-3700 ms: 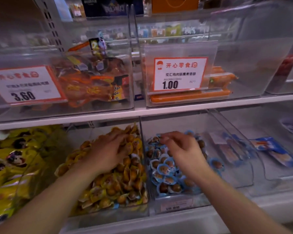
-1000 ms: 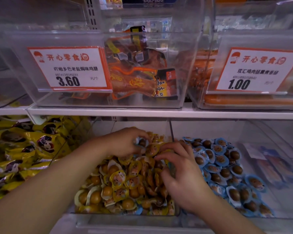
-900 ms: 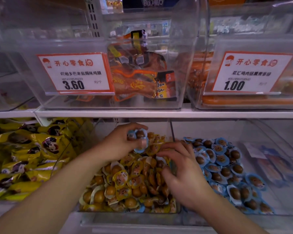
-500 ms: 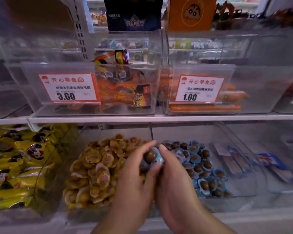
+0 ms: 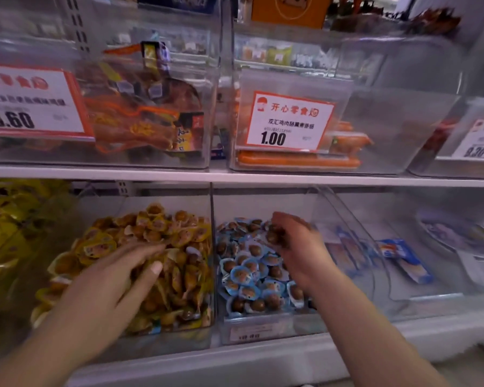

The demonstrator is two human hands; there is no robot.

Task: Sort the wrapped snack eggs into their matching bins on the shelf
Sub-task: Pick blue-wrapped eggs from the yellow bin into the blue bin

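A brown snack egg [image 5: 274,236] sits pinched in the curled fingertips of the right hand [image 5: 301,254], held just above the blue-wrapped eggs [image 5: 249,275] heaped in the clear right-hand bin [image 5: 263,328] on the lower shelf [image 5: 235,361]. Over on the other side of the divider, the left hand [image 5: 106,291] lies with fingers straight and loosely spread, holding nothing, resting on the pile of yellow-wrapped eggs [image 5: 157,241] in the neighbouring bin [image 5: 165,344]. Further left, yellow snack packets [image 5: 3,233] crowd the shelf; to the right, flat blue packets [image 5: 403,258] lie in another clear bin. Up above, the 3.60 price card [image 5: 25,101] fronts a bin of orange-brown packs [image 5: 140,118], and the 1.00 price card [image 5: 289,121] fronts orange sausages [image 5: 296,162].
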